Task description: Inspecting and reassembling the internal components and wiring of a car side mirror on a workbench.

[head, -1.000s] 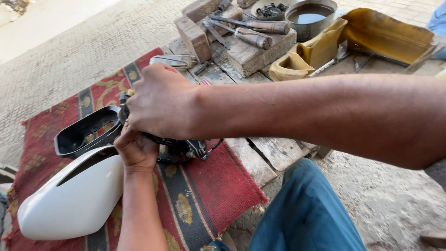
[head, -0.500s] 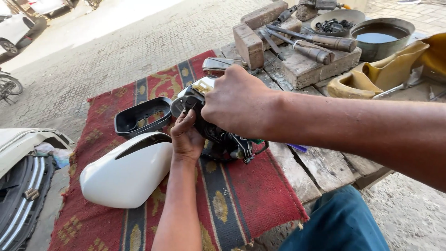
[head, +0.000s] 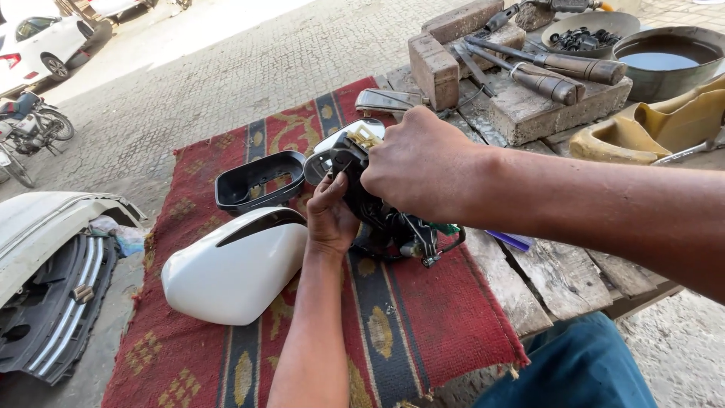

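Blue trouser leg (head: 574,363) is seen nearest, below the right forearm; a worn wooden plank bench (head: 559,276) is seen under that arm, its near end covered by a red patterned woven rug (head: 438,325).

Left hand (head: 332,219) is brought up from below and clenched on the black plastic mirror mechanism with wires and metal bracket (head: 393,227); thumb and fingers are wrapped round its left side. Right hand (head: 419,162) is closed over the top of the same mechanism from the right, knuckles up; the part is thus gripped by both hands, held just above the rug, its bracket end hanging below the right hand and touching or nearly touching the rug; which cannot be told.

Just left of the left hand a glossy white car mirror shell (head: 234,272) is laid on the rug; beyond it, an empty black plastic mirror frame (head: 257,180). A chromed mirror glass (head: 343,136) is seen right behind the hands, partly hidden.

Beyond the right hand: grey concrete bricks (head: 453,53) carrying wooden-handled chisels (head: 566,72); a cut yellow plastic container (head: 649,128) to the right; a round metal basin of dark liquid (head: 664,60) further back.

Far left of the left hand: a white car bumper with grille (head: 53,279) on the ground; a parked motorcycle (head: 30,128); a white car (head: 38,41) on the paved street.
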